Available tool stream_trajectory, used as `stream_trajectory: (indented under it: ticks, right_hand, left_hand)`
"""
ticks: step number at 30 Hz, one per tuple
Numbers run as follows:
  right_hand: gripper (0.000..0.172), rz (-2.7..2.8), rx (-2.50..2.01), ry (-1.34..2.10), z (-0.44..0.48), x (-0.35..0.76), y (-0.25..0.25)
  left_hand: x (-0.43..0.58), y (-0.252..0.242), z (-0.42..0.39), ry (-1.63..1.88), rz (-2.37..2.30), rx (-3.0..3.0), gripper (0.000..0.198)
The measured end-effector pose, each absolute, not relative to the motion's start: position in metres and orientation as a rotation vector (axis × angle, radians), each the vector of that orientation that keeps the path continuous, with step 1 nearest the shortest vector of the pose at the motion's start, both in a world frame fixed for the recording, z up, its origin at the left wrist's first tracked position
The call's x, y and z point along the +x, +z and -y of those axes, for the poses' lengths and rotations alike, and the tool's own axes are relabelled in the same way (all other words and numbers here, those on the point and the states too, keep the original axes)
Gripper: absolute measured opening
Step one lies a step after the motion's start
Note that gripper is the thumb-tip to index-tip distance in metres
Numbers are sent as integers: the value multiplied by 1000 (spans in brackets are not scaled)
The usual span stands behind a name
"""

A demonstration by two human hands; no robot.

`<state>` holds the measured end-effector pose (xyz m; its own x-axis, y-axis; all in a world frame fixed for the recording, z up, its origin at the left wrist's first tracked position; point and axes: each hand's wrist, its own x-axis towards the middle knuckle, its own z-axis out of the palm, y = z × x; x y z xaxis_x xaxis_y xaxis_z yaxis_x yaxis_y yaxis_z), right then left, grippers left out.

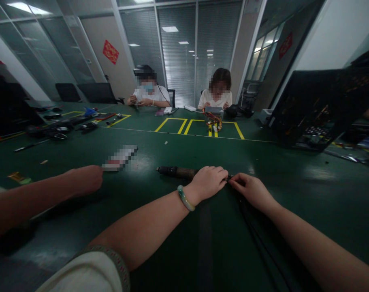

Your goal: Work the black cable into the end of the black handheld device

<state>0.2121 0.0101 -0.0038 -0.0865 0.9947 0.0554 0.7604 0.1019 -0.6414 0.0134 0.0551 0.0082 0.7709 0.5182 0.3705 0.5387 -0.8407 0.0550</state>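
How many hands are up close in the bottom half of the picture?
3: the left hand over one end of the dark tool, the right hand just beside it, and another person's hand at the left.

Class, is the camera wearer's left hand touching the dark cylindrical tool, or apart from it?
Touching. The head view shows the left hand closed over one end of the dark tool, with no gap visible.
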Motion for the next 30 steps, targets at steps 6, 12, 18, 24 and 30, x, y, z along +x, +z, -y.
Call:
stream_trajectory:
  ticks: [6, 12, 18, 24, 30]
  right_hand:
    - [20, 1907, -1692, 657, -10, 212, -3]
    - [20, 1914, -1689, 640, -12, 214, -8]
    - [19, 1910, -1695, 660, -11, 214, -6]
    - [19, 1901, -1684, 655, -10, 212, -3]
    - [20, 1890, -1710, 675, -10, 211, -2]
  left_hand:
    - [14, 8, -54, -586, 873, -2898, 14]
    - [15, 9, -52, -561, 898, -2875, 12]
    - [14, 8, -52, -628, 915, -2875, 12]
    - [14, 10, -53, -619, 851, -2869, 10]
    - [16, 11, -50, -597, 894, -2802, 14]
